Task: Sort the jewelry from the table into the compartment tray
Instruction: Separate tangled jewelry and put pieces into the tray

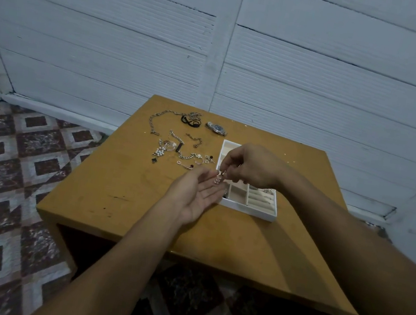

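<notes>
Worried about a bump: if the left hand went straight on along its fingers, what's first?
Just off the left hand, probably the small pinkish jewelry piece the right hand pinches; beyond, the white compartment tray. Depth unclear.

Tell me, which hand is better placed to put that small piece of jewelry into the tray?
The right hand. It pinches the small jewelry piece and hangs over the compartment tray, so it probably only needs to lower and release. The left hand lies open, palm up, beneath the piece.
</notes>
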